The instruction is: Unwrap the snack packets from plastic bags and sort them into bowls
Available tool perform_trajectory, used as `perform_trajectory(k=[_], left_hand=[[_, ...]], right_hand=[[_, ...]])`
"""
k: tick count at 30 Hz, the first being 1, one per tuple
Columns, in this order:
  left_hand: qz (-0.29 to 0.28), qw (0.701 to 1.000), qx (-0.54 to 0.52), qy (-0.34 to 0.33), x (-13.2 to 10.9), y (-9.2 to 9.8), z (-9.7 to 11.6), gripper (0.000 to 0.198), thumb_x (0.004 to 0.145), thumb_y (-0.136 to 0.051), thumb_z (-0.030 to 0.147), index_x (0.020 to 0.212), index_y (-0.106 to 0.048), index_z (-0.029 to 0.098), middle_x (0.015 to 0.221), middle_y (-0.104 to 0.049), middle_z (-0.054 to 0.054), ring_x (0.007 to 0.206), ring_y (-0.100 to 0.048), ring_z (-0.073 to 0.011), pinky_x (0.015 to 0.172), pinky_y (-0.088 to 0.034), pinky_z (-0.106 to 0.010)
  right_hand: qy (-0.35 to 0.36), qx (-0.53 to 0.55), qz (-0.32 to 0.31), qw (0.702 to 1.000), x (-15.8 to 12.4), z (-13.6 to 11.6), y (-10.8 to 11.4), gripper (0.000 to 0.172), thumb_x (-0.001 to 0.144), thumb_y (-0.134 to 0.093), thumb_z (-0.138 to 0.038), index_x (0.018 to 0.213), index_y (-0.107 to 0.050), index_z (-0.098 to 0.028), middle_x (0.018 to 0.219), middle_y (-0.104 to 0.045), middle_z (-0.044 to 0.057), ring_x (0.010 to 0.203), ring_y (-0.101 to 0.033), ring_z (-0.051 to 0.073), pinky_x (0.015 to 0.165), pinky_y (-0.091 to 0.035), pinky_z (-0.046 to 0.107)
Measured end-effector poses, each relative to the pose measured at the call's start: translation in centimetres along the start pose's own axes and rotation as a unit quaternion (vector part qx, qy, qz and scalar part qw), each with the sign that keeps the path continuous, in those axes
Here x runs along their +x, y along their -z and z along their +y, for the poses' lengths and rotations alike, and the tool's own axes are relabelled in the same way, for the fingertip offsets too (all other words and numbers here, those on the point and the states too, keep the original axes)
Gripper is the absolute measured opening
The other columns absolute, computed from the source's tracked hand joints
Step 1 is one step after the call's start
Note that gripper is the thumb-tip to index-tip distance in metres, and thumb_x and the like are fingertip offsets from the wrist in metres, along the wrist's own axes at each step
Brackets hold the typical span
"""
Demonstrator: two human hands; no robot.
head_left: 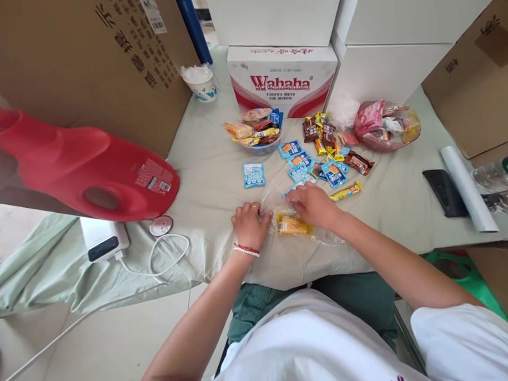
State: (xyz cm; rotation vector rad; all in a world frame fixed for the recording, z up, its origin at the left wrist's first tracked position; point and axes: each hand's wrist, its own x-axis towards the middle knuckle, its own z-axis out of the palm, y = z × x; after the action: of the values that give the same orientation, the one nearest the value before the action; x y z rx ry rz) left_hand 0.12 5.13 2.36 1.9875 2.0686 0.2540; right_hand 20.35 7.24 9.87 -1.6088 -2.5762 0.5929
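My left hand and my right hand rest on the cloth-covered table, both with fingers curled on a clear plastic bag lying between them. A yellow-orange snack packet sits inside the bag. My left hand pinches the bag's edge at the left; my right hand grips it from above. Just beyond my hands lie several small snack packets, and a single blue packet lies apart to the left.
A red detergent jug lies at the left beside a white power bank with a cable. A bowl of snacks, a Wahaha box, a paper cup, a pink bag of sweets, a phone and a white roll surround the area.
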Motion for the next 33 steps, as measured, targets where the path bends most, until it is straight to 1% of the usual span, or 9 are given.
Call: perform_trajectory(k=[3, 7, 11, 14, 18, 22, 27, 30, 33], left_hand=[[0.014, 1.0, -0.013, -0.003, 0.1, -0.1, -0.3, 0.015, 0.095, -0.056, 0.035, 0.093, -0.063, 0.022, 0.106, -0.069, -0.011, 0.107, -0.06, -0.0329, 0.086, -0.044, -0.042], [-0.002, 0.994, -0.109, 0.002, 0.7, 1.2, -1.7, 0.007, 0.087, -0.057, 0.027, 0.088, -0.062, 0.023, 0.088, -0.069, -0.005, 0.089, -0.062, -0.0255, 0.078, -0.043, -0.035], [-0.059, 0.956, -0.281, 0.054, 0.4, 3.1, -1.9, 0.009, 0.081, -0.062, 0.033, 0.082, -0.06, 0.023, 0.062, -0.054, 0.005, 0.059, -0.052, -0.0165, 0.061, -0.04, -0.028], [-0.077, 0.939, -0.334, 0.019, -1.0, 3.5, 0.2, 0.008, 0.083, -0.06, 0.03, 0.085, -0.062, 0.023, 0.062, -0.055, 0.005, 0.057, -0.054, -0.0148, 0.06, -0.042, -0.027], [-0.058, 0.971, -0.204, -0.112, -3.7, 2.6, 4.2, 0.028, 0.089, -0.052, 0.023, 0.112, -0.068, 0.019, 0.097, -0.07, -0.006, 0.09, -0.068, -0.0207, 0.078, -0.052, -0.031], [-0.015, 0.98, -0.04, -0.195, -5.6, 1.2, 5.3, 0.05, 0.096, -0.048, 0.021, 0.146, -0.052, 0.014, 0.131, -0.063, -0.016, 0.122, -0.06, -0.0285, 0.09, -0.054, -0.037], [-0.02, 0.981, 0.03, -0.191, -5.7, -0.4, 4.3, 0.051, 0.102, -0.043, 0.014, 0.152, -0.048, 0.022, 0.129, -0.065, -0.013, 0.116, -0.061, -0.0262, 0.081, -0.052, -0.033], [-0.018, 0.984, 0.026, -0.176, -5.4, -1.0, 4.1, 0.05, 0.104, -0.04, 0.015, 0.151, -0.051, 0.024, 0.127, -0.066, -0.013, 0.115, -0.061, -0.0268, 0.079, -0.05, -0.034], [-0.01, 0.983, 0.033, -0.182, -5.4, -1.2, 4.3, 0.049, 0.105, -0.037, 0.018, 0.151, -0.053, 0.024, 0.123, -0.068, -0.014, 0.111, -0.062, -0.0274, 0.078, -0.048, -0.037]], right_hand=[[0.065, -0.053, -0.034, 0.996, -3.2, -1.9, -1.2, 0.03, 0.101, -0.052, -0.019, 0.118, -0.075, -0.027, 0.107, -0.068, 0.01, 0.098, -0.057, 0.026, 0.074, -0.04, 0.031], [0.056, -0.078, -0.044, 0.994, -5.9, -2.6, -3.9, 0.039, 0.103, -0.052, -0.021, 0.138, -0.066, -0.034, 0.115, -0.063, 0.009, 0.095, -0.058, 0.025, 0.066, -0.037, 0.03], [0.052, -0.036, 0.005, 0.998, -6.8, -1.9, -6.1, 0.039, 0.108, -0.048, -0.027, 0.144, -0.061, -0.034, 0.115, -0.062, 0.01, 0.103, -0.057, 0.025, 0.076, -0.043, 0.031], [0.06, 0.015, 0.036, 0.997, -6.9, -1.9, -7.2, 0.036, 0.108, -0.05, -0.025, 0.14, -0.065, -0.029, 0.121, -0.062, 0.011, 0.109, -0.055, 0.025, 0.087, -0.046, 0.034], [0.068, 0.09, 0.078, 0.991, -7.0, -1.6, -7.6, 0.031, 0.102, -0.054, -0.016, 0.125, -0.073, -0.022, 0.124, -0.062, 0.013, 0.111, -0.054, 0.025, 0.093, -0.049, 0.038], [0.086, 0.206, 0.126, 0.967, -7.9, 0.1, -6.9, 0.024, 0.099, -0.055, -0.02, 0.105, -0.078, -0.02, 0.119, -0.068, 0.01, 0.108, -0.062, 0.023, 0.099, -0.052, 0.036], [-0.197, 0.126, 0.293, 0.927, -9.8, 2.4, -6.9, 0.031, 0.098, -0.06, -0.038, 0.119, -0.073, -0.02, 0.125, -0.064, 0.016, 0.115, -0.06, 0.031, 0.101, -0.051, 0.048], [-0.227, 0.083, 0.213, 0.947, -10.8, 2.2, -6.7, 0.03, 0.089, -0.071, -0.039, 0.112, -0.072, -0.019, 0.137, -0.058, 0.018, 0.125, -0.054, 0.037, 0.103, -0.049, 0.051], [-0.204, 0.145, 0.165, 0.954, -10.3, 1.1, -5.3, 0.015, 0.095, -0.061, -0.032, 0.102, -0.069, -0.021, 0.12, -0.066, 0.012, 0.104, -0.064, 0.027, 0.088, -0.052, 0.037]])
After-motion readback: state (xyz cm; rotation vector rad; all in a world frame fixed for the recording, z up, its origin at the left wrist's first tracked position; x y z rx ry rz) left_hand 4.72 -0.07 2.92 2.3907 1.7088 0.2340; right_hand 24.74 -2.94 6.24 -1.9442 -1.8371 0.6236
